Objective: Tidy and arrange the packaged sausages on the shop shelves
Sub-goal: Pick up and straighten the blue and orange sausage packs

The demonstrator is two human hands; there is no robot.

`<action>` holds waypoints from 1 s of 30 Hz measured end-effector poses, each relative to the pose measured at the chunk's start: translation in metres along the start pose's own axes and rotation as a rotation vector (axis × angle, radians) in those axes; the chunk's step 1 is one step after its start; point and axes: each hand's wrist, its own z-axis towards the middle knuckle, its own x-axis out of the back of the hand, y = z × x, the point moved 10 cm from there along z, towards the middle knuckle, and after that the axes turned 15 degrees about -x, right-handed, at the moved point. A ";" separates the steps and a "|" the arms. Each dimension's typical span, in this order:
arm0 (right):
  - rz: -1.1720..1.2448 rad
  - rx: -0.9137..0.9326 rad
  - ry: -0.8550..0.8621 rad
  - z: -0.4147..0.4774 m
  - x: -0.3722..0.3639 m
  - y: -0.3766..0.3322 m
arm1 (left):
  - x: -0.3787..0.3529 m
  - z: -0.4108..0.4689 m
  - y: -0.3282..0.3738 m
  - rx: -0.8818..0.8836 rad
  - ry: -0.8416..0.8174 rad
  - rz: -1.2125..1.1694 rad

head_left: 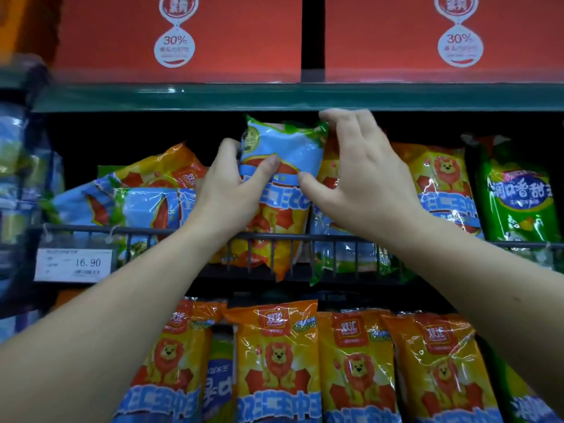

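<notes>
Head view looks up at a middle shop shelf fronted by a dark wire rail [335,238]. A glossy blue-and-white plastic sausage packet [293,145] stands upright behind the rail near the shelf's middle, its top close under the green front edge of the shelf above [274,96]. The left hand [227,190] grips the packet at its left side, thumb across the front and fingers tucked behind, probably to keep the slippery film from sliding down. The right hand [363,175] is spread wide at the packet's right edge, fingertips by the top corner and thumb touching the front lower down. It seems to steady and square the packet rather than clasp it.

Toward the shelf's left end, blue and orange packets [140,206] lie toppled on their sides, so that stretch likely needs standing up. At the right end a green packet [518,203] stands upright. A white price tag [73,264] hangs from the rail's left part. Orange lion-printed packets [276,361] line the shelf below in a neat row, and red cartons [183,35] sit on the top shelf. Lighting is dim and the left margin is blurred.
</notes>
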 end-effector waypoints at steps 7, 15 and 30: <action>-0.116 0.070 0.065 0.005 0.019 -0.010 | -0.014 -0.003 0.047 -0.259 -0.094 -0.178; -0.051 -0.125 -0.301 0.003 0.034 0.030 | -0.030 -0.006 0.081 -0.381 -0.217 -0.193; 0.360 -0.255 -0.293 -0.024 0.034 0.070 | -0.004 -0.021 0.092 -0.383 -0.075 0.085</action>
